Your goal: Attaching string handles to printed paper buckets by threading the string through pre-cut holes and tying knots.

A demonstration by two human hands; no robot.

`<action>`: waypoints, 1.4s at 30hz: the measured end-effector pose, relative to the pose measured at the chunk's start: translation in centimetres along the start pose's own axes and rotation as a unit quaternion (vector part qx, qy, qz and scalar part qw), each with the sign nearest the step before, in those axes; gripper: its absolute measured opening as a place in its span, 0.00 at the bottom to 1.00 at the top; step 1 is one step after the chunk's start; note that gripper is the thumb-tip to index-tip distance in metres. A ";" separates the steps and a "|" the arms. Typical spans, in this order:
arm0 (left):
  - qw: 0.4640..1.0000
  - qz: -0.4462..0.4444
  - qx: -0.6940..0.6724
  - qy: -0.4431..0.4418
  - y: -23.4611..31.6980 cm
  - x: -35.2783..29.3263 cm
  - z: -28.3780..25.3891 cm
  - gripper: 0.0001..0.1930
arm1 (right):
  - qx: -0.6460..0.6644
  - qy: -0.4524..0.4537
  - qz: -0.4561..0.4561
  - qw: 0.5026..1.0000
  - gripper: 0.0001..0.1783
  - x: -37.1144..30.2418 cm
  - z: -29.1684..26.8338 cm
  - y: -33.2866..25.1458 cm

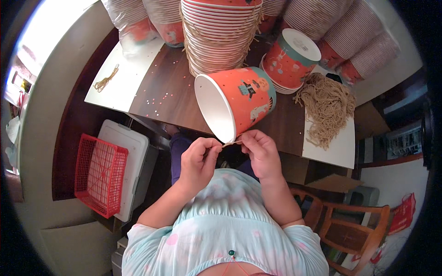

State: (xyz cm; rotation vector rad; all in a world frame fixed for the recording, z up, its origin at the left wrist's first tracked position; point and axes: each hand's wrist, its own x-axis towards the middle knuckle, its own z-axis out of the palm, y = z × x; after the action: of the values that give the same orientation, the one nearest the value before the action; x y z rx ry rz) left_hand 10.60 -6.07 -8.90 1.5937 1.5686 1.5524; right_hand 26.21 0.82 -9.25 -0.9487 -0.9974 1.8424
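Note:
An orange paper bucket (252, 103) with cartoon figures and a teal band lies on its side near the table's front edge, its white mouth turned to the left. At the lower end of its rim, a short piece of tan cord (229, 144) runs between my hands. My left hand (199, 161) pinches the cord's left end between thumb and fingers. Closed on the other end, close against the bucket's rim, is my right hand (262, 152). How the cord is fixed to the bucket is too small to make out.
Behind the bucket rises a tall stack of buckets (221, 39) draped with cords. Upturned buckets (291, 60) and a heap of tan cord (326, 106) sit at the right. A loose cord bundle (107, 79) lies at the left. A red basket (100, 175) and wooden chair (354, 230) flank me.

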 end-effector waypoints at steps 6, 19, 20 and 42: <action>0.998 -0.035 -0.050 -0.011 -0.4 -0.1 0.6 0.02 | -0.098 -0.010 -0.052 0.994 0.11 -0.3 -0.6 -0.1; 0.997 -0.020 -0.054 -0.046 0.1 0.0 1.1 0.16 | -0.063 -0.064 -0.043 0.995 0.08 -0.9 0.3 -0.6; 0.997 -0.020 -0.054 -0.046 -0.1 0.0 1.2 0.16 | -0.059 -0.069 -0.042 0.995 0.08 -0.9 0.2 -0.5; 1.000 0.003 -0.022 -0.014 -0.4 0.2 1.4 0.09 | -0.072 -0.050 -0.097 0.991 0.13 -1.0 0.0 -0.5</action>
State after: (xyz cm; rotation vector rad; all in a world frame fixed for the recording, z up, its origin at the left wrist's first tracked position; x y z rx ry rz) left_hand 11.60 -5.27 -9.53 1.5915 1.5049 1.5501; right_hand 26.74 0.09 -8.53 -0.8184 -1.2539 1.6851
